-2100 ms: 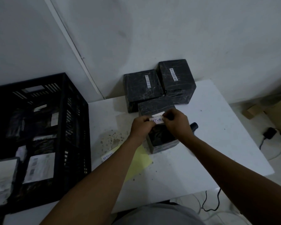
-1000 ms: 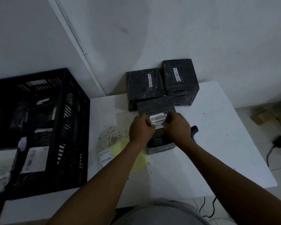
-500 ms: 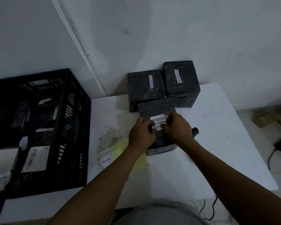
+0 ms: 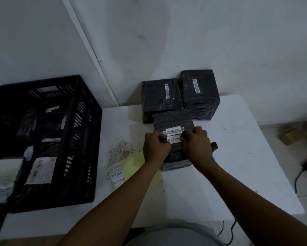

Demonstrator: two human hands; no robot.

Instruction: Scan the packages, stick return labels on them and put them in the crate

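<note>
White surface (image 4: 211,183), lots of open room front + right side. Black crate (image 4: 48,139) sits at its left edge, already has pkgs in it. 2 boxes (image 4: 161,96) at the back edge by the wall, touching. 3rd box (image 4: 173,121) just in front of them, mid surface. Both hands on it: left hand (image 4: 156,148) and right hand (image 4: 196,144), grip curled, fingers pressing the RETURN label (image 4: 174,139) ends down, right under the barcode (image 4: 173,131). Yellow sheet (image 4: 131,167) w/ spare labels between crate & box.
</note>
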